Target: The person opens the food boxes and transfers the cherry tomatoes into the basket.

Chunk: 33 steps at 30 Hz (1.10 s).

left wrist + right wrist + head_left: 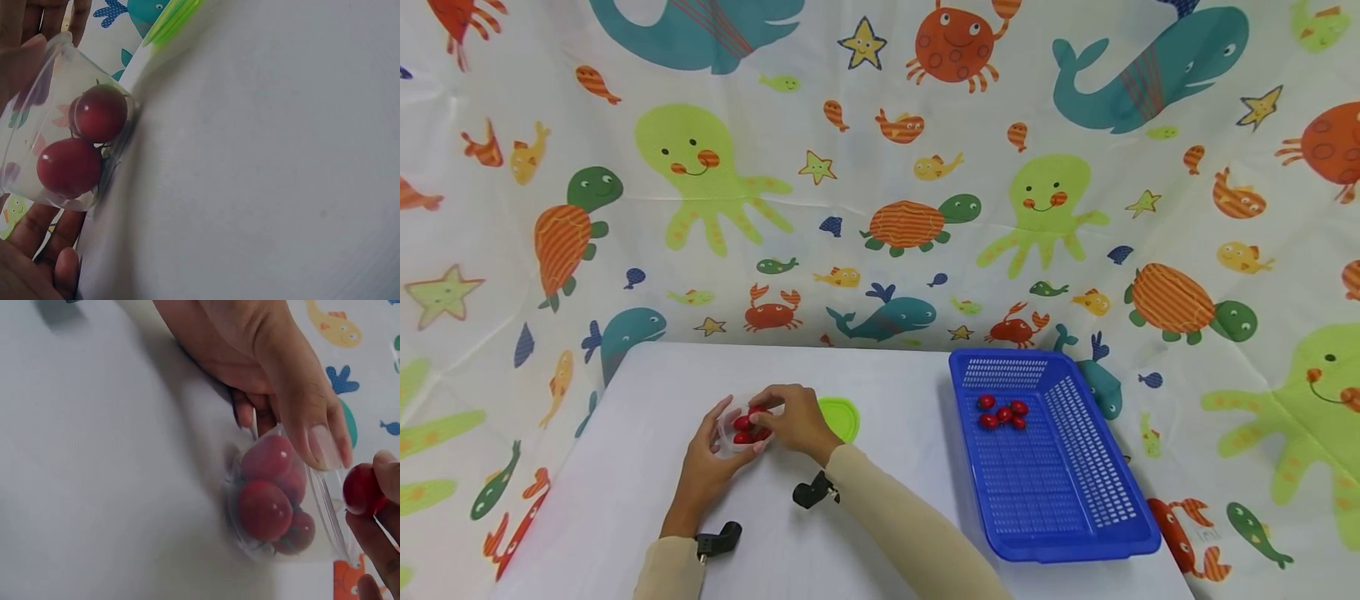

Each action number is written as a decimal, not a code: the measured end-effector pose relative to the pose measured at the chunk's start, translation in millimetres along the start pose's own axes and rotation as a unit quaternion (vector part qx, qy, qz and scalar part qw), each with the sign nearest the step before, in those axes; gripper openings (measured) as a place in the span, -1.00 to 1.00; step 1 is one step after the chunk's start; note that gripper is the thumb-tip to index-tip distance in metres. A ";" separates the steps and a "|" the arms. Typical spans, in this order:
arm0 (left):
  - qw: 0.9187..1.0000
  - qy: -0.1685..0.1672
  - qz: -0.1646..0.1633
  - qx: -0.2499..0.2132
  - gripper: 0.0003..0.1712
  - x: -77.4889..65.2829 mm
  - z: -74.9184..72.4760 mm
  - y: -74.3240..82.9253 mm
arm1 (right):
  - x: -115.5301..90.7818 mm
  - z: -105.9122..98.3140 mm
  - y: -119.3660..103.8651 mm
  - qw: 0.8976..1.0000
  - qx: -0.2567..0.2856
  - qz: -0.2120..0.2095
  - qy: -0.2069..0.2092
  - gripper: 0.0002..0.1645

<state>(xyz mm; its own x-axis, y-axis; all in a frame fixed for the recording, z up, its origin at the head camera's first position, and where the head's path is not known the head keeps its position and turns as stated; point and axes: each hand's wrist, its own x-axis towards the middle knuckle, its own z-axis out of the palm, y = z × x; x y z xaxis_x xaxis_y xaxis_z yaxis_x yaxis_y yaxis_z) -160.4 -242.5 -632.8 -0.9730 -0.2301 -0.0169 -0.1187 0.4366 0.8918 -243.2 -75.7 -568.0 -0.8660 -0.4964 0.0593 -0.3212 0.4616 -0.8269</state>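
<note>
A clear plastic cup (331, 547) holds several red cherry tomatoes (264, 510). My left hand (712, 462) grips the cup by its sides, thumb near the rim. At the cup's mouth, my right hand (801, 421) pinches one cherry tomato (362, 489) between thumb and fingers. In the left wrist view, tomatoes (69, 167) with green stems show through the cup's wall. A bright green round lid (840, 418) lies on the table just beyond my right hand, partly covered by it.
On the right of the white table (895, 500) stands a blue plastic basket (1037, 542) with several cherry tomatoes (1003, 413) in its far left part. A cloth printed with sea animals (917, 225) hangs behind the table.
</note>
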 end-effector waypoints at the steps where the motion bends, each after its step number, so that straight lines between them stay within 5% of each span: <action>1: 1.000 0.000 0.000 0.002 0.18 0.1 0.2 -0.1 | -0.6 -2.4 0.5 1.000 -0.001 -0.003 0.002 -0.72; 18: 1.000 -0.007 0.003 0.002 0.18 0.6 -1.0 1.3 | -8.6 -43.0 4.7 0.999 -0.022 -0.024 0.036 -0.69; 33: 1.000 -0.006 -0.009 0.002 0.20 2.4 0.3 0.7 | -16.7 -67.5 -1.2 0.998 0.016 -0.034 0.058 -0.69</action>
<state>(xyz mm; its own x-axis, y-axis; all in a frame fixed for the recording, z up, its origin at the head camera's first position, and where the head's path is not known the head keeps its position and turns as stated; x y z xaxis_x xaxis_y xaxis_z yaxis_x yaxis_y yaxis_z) -162.8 -242.5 -632.3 -0.9730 -0.2275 -0.0382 -0.1368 0.4361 0.8895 -254.2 -18.3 -530.3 -0.8821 -0.4359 0.1788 -0.3700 0.4059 -0.8356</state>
